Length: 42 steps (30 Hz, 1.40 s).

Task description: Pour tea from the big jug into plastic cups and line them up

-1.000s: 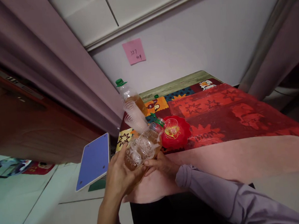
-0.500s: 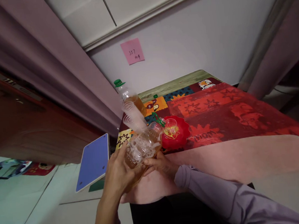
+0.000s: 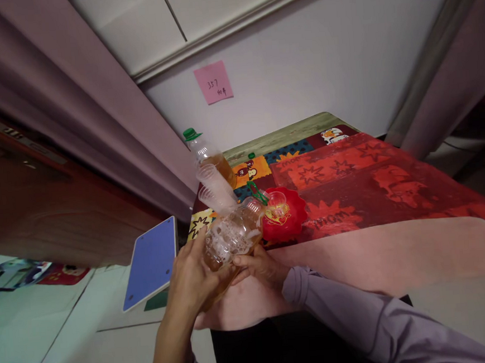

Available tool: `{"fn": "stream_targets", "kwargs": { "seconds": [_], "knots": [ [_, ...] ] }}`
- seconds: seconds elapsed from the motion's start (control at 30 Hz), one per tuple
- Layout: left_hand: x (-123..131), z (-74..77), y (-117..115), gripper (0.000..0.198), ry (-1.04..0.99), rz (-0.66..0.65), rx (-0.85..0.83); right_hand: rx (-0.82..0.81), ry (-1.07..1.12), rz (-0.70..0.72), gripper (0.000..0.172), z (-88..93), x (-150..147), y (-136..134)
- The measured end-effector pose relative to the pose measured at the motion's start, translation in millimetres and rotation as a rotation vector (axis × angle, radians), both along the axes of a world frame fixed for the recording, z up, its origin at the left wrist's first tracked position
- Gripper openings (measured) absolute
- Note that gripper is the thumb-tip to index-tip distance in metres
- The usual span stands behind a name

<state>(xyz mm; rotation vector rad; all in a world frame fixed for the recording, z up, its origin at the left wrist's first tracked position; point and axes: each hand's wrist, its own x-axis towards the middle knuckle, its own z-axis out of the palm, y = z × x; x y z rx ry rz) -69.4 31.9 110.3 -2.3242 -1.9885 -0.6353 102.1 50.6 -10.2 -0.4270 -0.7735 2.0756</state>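
Note:
Both my hands grip a clear plastic bottle [image 3: 232, 238] of amber, foamy liquid, tilted with its uncapped-looking neck toward a red scalloped plate [image 3: 293, 216]. My left hand [image 3: 195, 274] wraps its left side; my right hand [image 3: 261, 266] clasps its lower right side. On the plate is a clear plastic cup [image 3: 276, 202], partly hidden by the bottle's neck. A green plastic handle [image 3: 257, 192] lies at the plate's far edge. Just behind the bottle are stacked clear plastic cups [image 3: 217, 189]. Beyond them stands a second bottle [image 3: 220, 166] with a green top, holding amber liquid.
The table [image 3: 399, 250] has a pink front edge and a patterned, partly red cover [image 3: 344, 187]. A small green cap [image 3: 251, 155] lies near its back. At left is a blue stool top [image 3: 150, 264]. A pink note [image 3: 213, 83] hangs on the wall behind.
The view has shifted very slightly. Both hands keep their hold on the tilted bottle, and the other things stay in place.

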Motion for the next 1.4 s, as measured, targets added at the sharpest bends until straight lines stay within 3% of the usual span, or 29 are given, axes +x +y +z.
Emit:
{"fn": "stream_targets", "kwargs": {
  "seconds": [0.27, 0.63, 1.4],
  "knots": [
    [14.6, 17.1, -3.2, 0.099, 0.097, 0.073, -0.131, -0.017, 0.032, -0.002, 0.078, -3.2, -1.9, 0.8],
    [26.8, 30.6, -2.6, 0.094, 0.130, 0.054, -0.181, -0.017, 0.045, 0.006, 0.076, 0.1, 0.3, 0.6],
    [28.2, 32.7, -0.3, 0.099, 0.163, 0.087, -0.234, 0.000, 0.060, 0.020, 0.077, -4.5, -1.1, 2.3]
  ]
}}
